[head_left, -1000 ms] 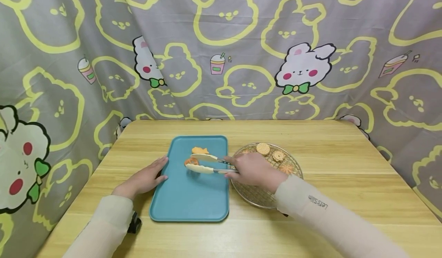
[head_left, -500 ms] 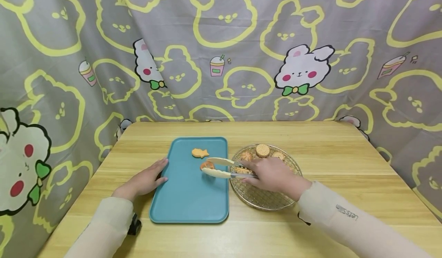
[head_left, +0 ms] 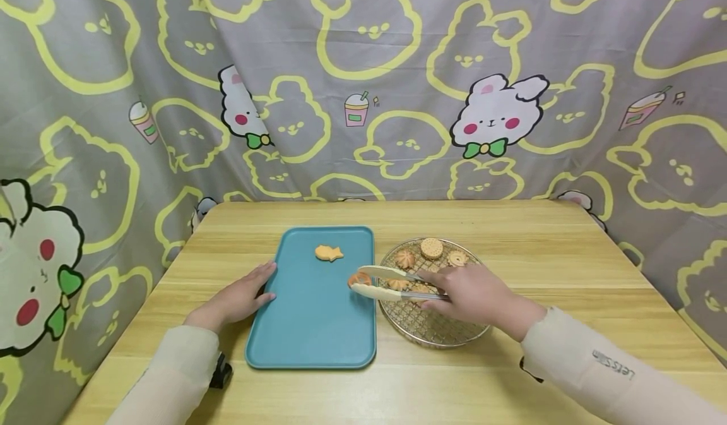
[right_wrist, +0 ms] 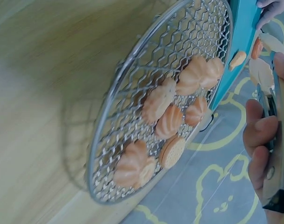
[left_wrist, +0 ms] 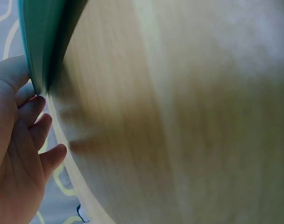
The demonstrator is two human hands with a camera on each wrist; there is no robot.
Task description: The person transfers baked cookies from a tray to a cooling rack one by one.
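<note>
My right hand (head_left: 474,292) grips a pair of tongs (head_left: 379,292) with pale, cream-coloured tips. Between the tips is a small reddish-brown cookie (head_left: 360,279), held above the right edge of the blue tray (head_left: 309,330). Part of that cookie is hidden by the tips; the right wrist view shows it from the side. A fish-shaped cookie (head_left: 328,252) lies on the tray toward its far end. At the tray's left edge my left hand (head_left: 238,295) rests against the rim, fingers fairly straight; the left wrist view shows fingertips (left_wrist: 32,109) touching the rim's underside.
Right of the tray stands a round wire rack (head_left: 426,333), raised off the wooden table (head_left: 556,273). Several cookies lie on it, including a round dotted one (head_left: 431,248) and a ridged one (head_left: 405,259). A patterned curtain (head_left: 397,65) hangs behind.
My right hand has drawn the tongs and the reddish-brown cookie rightward from mid-tray to the tray's right edge. The fish-shaped cookie stays put. My left hand has not moved.
</note>
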